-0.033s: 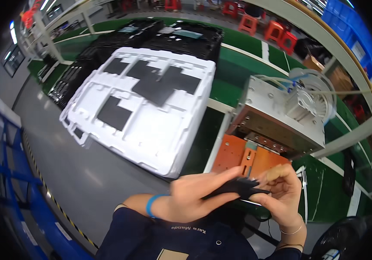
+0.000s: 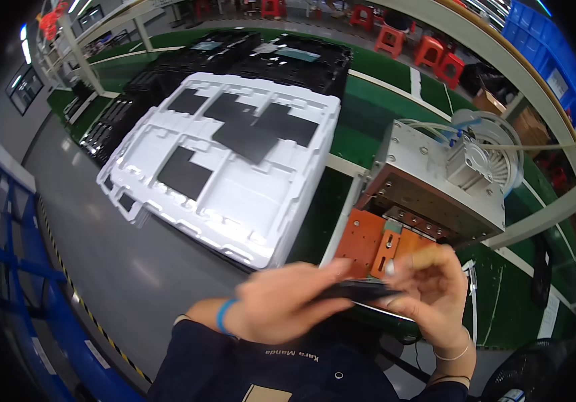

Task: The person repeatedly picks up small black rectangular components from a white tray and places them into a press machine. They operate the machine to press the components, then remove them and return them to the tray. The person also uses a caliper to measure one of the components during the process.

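My left hand (image 2: 278, 301), with a blue band at its wrist, is closed on a thin black flat piece (image 2: 358, 290), thumb and fingers on opposite sides of it. The fingers of my right hand (image 2: 432, 288) are curled round the piece's right end and blurred by motion. A small whitish spot shows at its fingertip; I cannot make out what it is. Just beyond both hands is a metal press (image 2: 435, 174) with an orange base plate (image 2: 355, 244) and a slotted orange block (image 2: 387, 251).
To the left stands a white moulded tray (image 2: 248, 201) with several dark grey sheets (image 2: 244, 137) on it. Black trays (image 2: 295, 60) lie behind it on the green surface. Blue racks (image 2: 13, 268) line the far left; red stools (image 2: 429, 52) stand at the back.
My left hand has shifted slightly left. The black piece, its edges fanned apart before, now looks flatter. My right index finger has lifted a little from the thumb. The whole view has shifted slightly.
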Motion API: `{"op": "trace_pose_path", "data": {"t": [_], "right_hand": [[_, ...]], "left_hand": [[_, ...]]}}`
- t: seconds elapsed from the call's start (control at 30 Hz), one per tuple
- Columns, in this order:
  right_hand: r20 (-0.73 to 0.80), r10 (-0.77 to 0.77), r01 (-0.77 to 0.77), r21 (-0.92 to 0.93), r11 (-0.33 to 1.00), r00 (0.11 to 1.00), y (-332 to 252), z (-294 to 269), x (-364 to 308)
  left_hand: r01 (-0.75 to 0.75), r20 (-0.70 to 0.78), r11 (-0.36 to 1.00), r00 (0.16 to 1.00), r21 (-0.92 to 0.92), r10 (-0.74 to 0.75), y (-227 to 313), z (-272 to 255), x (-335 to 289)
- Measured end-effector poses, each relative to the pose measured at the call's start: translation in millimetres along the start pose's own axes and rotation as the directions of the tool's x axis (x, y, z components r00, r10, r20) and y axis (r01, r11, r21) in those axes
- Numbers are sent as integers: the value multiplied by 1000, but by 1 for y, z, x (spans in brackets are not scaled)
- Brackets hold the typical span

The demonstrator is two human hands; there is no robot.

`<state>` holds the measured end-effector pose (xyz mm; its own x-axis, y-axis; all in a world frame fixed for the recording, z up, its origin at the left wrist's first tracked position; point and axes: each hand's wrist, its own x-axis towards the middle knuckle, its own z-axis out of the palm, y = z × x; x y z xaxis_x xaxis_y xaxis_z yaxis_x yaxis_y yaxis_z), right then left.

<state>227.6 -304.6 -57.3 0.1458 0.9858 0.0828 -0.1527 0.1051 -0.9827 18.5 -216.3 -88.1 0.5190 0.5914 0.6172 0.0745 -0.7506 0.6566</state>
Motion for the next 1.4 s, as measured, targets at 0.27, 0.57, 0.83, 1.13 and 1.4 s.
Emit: {"op": "trace_pose_path", "data": {"t": [0.27, 0.57, 0.83, 1.13, 1.4], "right_hand": [[407, -570, 674, -620, 401, 714, 38, 69, 149], [350, -432, 507, -796, 330, 831, 63, 114, 185], [321, -477, 537, -724, 433, 818, 57, 110, 184], [313, -513, 467, -860, 203, 799, -15, -5, 44], [49, -130, 90, -938, 336, 990, 29, -88, -44]], "left_hand": [[344, -677, 923, 721, 169, -145, -112, -196, 31], [583, -573, 538, 792, 609, -211, -156, -209, 8], [353, -284, 723, 933, 594, -223, -145, -193, 13], [233, -353, 690, 935, 685, 35, -121, -183, -10], [-591, 52, 648, 757, 481, 651, -50, -38, -42]]}}
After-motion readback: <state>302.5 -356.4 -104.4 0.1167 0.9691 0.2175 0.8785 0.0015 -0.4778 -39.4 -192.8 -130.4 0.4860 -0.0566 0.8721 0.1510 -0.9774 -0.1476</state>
